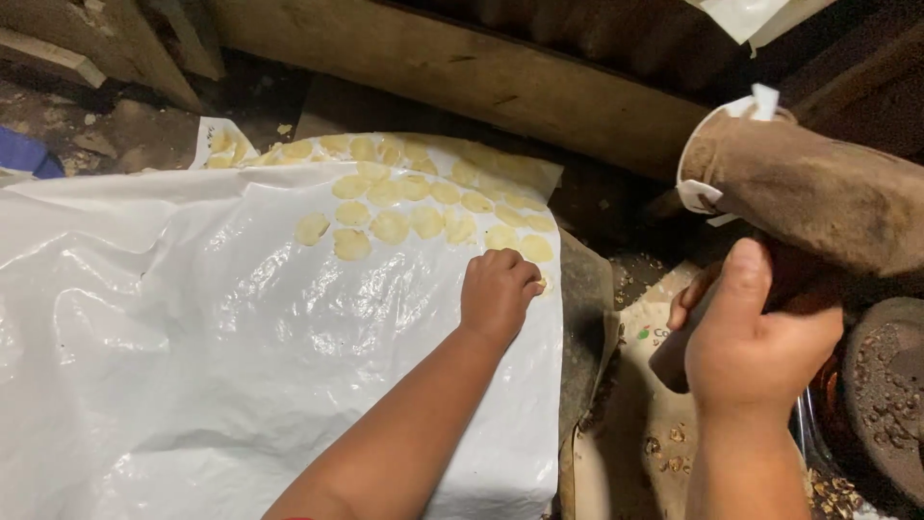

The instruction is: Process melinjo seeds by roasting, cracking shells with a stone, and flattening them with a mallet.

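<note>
A shiny white plastic sheet (192,347) covers the left and middle of the view. Several thin pale yellow slices (414,197) lie spread on its far part. My left hand (498,292) rests knuckles up on the sheet at the near right edge of the slices, fingers curled onto one slice (545,285). My right hand (751,337) is closed around a dark object (674,358) at the right, just below a brown dusty cylinder (818,188). What the dark object is cannot be made out.
A wooden beam (462,72) runs along the back. Brown paper (635,424) with crumbs lies under my right hand. A round dark dish (890,395) with bits sits at far right. Wood pieces (58,53) and dirt floor are at upper left.
</note>
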